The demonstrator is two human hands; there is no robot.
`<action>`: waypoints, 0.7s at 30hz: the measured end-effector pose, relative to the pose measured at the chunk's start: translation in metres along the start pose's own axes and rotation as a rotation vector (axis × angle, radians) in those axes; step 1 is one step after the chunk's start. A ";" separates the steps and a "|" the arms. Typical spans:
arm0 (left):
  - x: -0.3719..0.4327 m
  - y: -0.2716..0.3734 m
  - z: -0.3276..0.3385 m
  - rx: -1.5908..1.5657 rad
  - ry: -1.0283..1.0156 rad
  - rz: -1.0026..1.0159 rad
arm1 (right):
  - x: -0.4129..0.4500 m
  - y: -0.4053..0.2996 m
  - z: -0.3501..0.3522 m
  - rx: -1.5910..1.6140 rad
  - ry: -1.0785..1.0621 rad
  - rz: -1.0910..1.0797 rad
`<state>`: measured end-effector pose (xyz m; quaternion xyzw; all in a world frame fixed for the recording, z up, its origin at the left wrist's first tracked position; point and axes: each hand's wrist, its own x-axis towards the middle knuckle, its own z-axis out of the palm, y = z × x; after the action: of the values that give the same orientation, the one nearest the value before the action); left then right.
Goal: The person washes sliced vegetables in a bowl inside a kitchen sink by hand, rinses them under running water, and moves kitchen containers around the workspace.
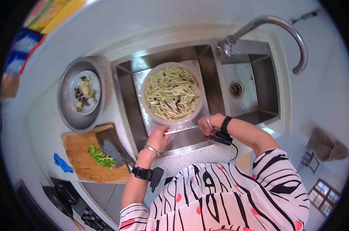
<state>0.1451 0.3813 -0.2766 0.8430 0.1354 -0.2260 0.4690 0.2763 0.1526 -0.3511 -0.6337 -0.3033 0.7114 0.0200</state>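
Observation:
Over the near side of the left steel sink basin (213, 78), a thin white strip (181, 130) spans the gap between my hands; what it belongs to is unclear. My left hand (158, 138) pinches its left end. Its right end is at the fingers of my right hand (208, 124), which are partly hidden by the hand itself. Just beyond both hands, a round whitish bowl (201, 101) stands in the basin. Pale cut vegetable strips (173, 92), some with purple skin, fill it.
A steel bowl (65, 101) at the left holds a white plate (97, 83) with vegetable scraps. Nearer lies a wooden cutting board (76, 161) with chopped greens (98, 156) and a cleaver (111, 147). A curved faucet (295, 34) rises behind the right basin (240, 101).

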 end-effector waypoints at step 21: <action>-0.043 0.080 -0.029 -0.267 -0.035 0.260 | -0.097 -0.065 0.007 0.609 0.847 -0.485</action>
<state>0.1508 0.3634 -0.1830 0.7794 0.0457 -0.1581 0.6045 0.2659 0.1631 -0.2345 -0.7412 -0.1870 0.4259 0.4840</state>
